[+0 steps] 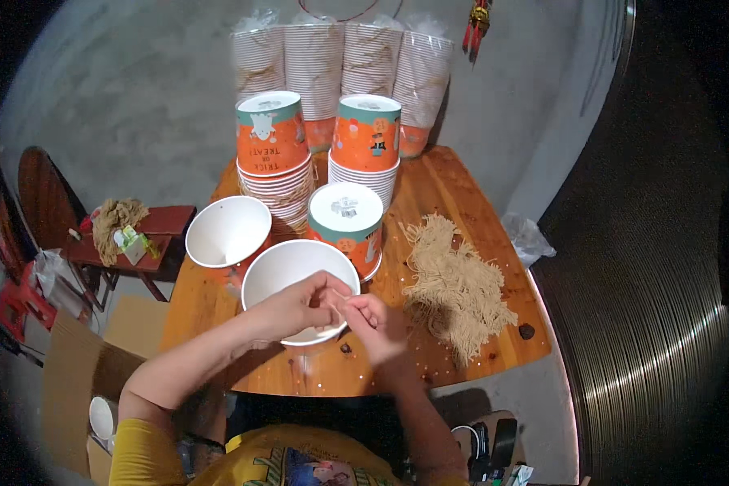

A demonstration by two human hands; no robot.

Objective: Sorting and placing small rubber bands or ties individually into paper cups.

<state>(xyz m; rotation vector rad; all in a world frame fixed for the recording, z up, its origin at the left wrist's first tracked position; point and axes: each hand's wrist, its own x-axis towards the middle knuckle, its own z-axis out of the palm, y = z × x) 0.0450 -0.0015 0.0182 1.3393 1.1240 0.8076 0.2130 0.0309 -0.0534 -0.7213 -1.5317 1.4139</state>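
Note:
A white-lined paper bucket point(271, 275) stands mouth up at the table's near edge. Over its right-hand rim my left hand point(304, 306) is closed, thumb and fingers bent together in a pinch. My right hand point(374, 322) meets it there, its fingertips pinched just outside the rim. Between the two sets of fingertips there seems to be a thin pale cord, mostly hidden. To the right of my hands lies a loose heap of tan cords point(459, 292).
A second open bucket point(228, 231) stands at the left. Behind are an upturned orange bucket point(347, 215), two stacks of upturned buckets point(272, 138) and tall plastic-wrapped stacks point(312, 69). A red bench point(166, 220) is off left; a cardboard box point(73, 381) sits below.

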